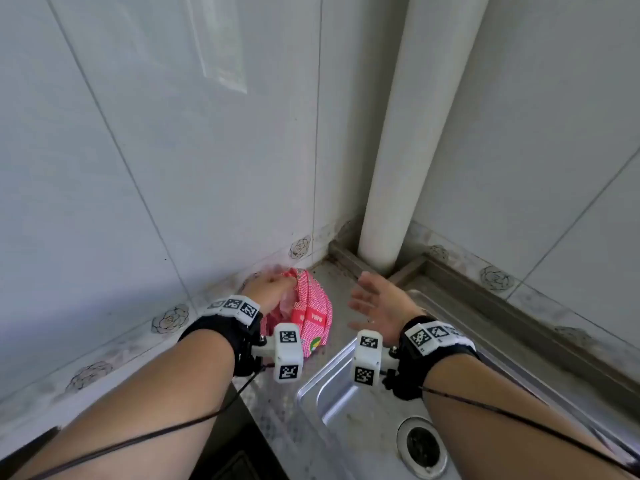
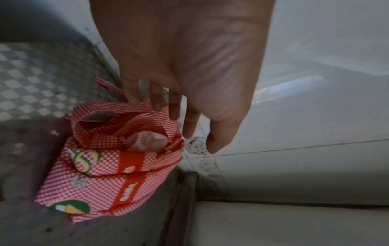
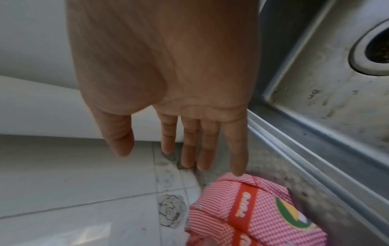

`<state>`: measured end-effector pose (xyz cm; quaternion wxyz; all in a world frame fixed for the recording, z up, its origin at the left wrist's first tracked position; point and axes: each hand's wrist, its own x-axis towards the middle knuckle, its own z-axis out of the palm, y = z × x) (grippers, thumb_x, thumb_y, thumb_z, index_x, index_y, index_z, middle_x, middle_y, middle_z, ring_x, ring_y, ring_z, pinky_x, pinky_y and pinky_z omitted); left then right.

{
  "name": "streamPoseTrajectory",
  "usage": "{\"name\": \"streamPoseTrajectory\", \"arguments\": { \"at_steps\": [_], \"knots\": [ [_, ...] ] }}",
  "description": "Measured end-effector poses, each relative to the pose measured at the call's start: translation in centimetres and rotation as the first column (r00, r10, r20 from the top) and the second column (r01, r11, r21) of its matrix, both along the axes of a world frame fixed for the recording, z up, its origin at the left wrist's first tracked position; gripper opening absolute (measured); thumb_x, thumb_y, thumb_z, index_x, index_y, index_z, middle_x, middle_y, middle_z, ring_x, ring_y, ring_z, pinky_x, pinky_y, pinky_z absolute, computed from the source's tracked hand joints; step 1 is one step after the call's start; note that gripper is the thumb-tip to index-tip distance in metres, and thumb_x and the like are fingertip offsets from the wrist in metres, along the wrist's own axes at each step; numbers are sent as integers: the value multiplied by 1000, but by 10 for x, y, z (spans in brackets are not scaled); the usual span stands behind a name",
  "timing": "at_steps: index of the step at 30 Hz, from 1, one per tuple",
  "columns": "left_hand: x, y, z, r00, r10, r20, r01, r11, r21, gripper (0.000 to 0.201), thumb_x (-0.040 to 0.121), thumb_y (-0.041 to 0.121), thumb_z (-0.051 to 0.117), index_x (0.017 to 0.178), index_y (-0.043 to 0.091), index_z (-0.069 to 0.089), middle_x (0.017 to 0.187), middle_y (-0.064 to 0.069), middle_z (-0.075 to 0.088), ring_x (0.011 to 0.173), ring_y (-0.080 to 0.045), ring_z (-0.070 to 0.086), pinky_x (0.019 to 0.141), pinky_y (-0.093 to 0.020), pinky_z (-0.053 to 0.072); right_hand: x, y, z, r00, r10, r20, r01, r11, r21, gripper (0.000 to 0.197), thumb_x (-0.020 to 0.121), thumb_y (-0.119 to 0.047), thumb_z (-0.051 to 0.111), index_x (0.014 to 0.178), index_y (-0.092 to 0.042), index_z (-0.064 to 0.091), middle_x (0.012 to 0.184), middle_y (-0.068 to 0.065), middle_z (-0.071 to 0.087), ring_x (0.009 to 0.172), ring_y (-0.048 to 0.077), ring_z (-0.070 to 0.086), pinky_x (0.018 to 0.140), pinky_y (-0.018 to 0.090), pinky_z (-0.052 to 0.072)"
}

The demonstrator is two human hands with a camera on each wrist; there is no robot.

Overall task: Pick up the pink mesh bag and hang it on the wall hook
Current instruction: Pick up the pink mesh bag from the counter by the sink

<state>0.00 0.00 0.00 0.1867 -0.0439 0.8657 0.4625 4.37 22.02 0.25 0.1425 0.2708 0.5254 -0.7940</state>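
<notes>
A: Two bare hands hang over a steel counter (image 1: 277,417) in a tiled corner. The pink mesh bag (image 1: 313,315) lies on that counter, under and just ahead of the left hand (image 1: 268,289), close against the wall tiles (image 1: 138,168).

B: And does the left hand have hold of it?

A: In the left wrist view the fingers (image 2: 155,103) point down, fairly straight and a little spread, their tips at the bag's strap loops (image 2: 118,106). The picture is blurred there, so whether any tip hooks a strap cannot be told. The thumb (image 2: 219,133) stands apart from the bag, over a flower-printed tile.

B: What of the bag itself?

A: It sits folded and slumped, with an orange band and a green and yellow badge on its side, and something pale pink showing in its mouth.

B: The right hand?

A: The right hand (image 1: 375,304) holds nothing. Its palm is flat and its fingers straight, spread slightly, to the right of the bag. From the right wrist camera the little finger (image 3: 236,149) ends just above the bag's top edge (image 3: 235,178); contact is not clear.

B: Around them?

A: A steel sink (image 1: 346,403) with its drain (image 1: 422,446) lies below and to the right of the right hand. A white pipe (image 1: 408,150) rises in the corner beyond its fingertips.
</notes>
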Motion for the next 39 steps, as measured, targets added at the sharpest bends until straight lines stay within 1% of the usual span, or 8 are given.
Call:
{"name": "streamPoseTrajectory", "arguments": {
  "at_steps": [6, 12, 16, 20, 24, 28, 32, 39],
  "knots": [
    [-3, -2, -55, 991, -68, 116, 76, 995, -70, 46, 86, 53, 58, 117, 19, 61, 114, -2, 68, 101, -22, 63, 96, -41, 49, -6, -22, -45, 992, 65, 108, -69, 997, 38, 64, 92, -44, 58, 146, -14, 40, 146, 13, 47, 132, 31, 45, 104, 54, 40],
    [0, -4, -86, 966, -156, 205, 189, 970, -155, 68, 84, 59, 57, 144, 31, 39, 137, 0, 60, 119, -24, 59, 101, -35, 42, -9, -39, -69, 977, 19, 214, -24, 1000, 19, 75, 89, -56, 55, 149, -15, 35, 148, 12, 44, 136, 32, 40, 110, 51, 36],
    [2, -1, -90, 972, -134, 194, 179, 957, -231, 52, 92, 47, 54, 131, 14, 55, 125, -7, 67, 104, -26, 63, 92, -34, 48, -5, -48, -72, 976, 61, 209, -36, 992, -122, 41, 100, -50, 36, 119, -17, 51, 116, 16, 62, 100, 32, 63, 70, 44, 52],
    [6, -4, -85, 979, -132, 154, 148, 985, -91, 56, 92, 47, 54, 143, 28, 44, 133, 4, 63, 117, -24, 61, 100, -30, 41, -4, -51, -72, 981, 82, 177, -66, 994, -92, 51, 100, -51, 36, 116, -8, 60, 116, 21, 65, 86, 30, 68, 51, 32, 56],
    [12, -7, -66, 985, -135, 107, 134, 991, 20, 50, 86, 58, 56, 130, 33, 57, 123, 4, 70, 114, -21, 63, 105, -39, 40, -2, -48, -57, 985, 102, 138, -96, 994, -49, 50, 98, -48, 44, 115, -5, 64, 109, 15, 68, 86, 27, 68, 70, 34, 58],
    [23, -6, -37, 995, -62, 83, 48, 986, 159, 32, 84, 55, 60, 104, 31, 66, 104, -1, 77, 93, -24, 73, 94, -48, 54, 6, -46, -33, 988, 117, 96, -119, 993, 9, 43, 94, -41, 57, 116, -5, 63, 99, 10, 71, 80, 22, 68, 58, 29, 52],
    [40, 0, -2, 998, -69, -4, 69, 987, 142, 38, 94, 51, 48, 115, 21, 62, 91, 2, 75, 82, -20, 73, 84, -39, 59, 19, -46, -5, 988, 151, 14, -151, 987, 46, 51, 89, -46, 61, 120, -5, 64, 106, 12, 70, 93, 27, 64, 80, 38, 51],
    [74, -5, 51, 994, -69, -80, 83, 980, 183, 79, 60, 92, 46, 95, 26, 71, 91, -3, 79, 87, -27, 74, 93, -49, 53, 54, -44, 52, 968, 221, -120, -219, 975, 27, 47, 98, -50, 40, 104, -12, 67, 94, 10, 67, 79, 22, 60, 70, 32, 47]
  ]
}}
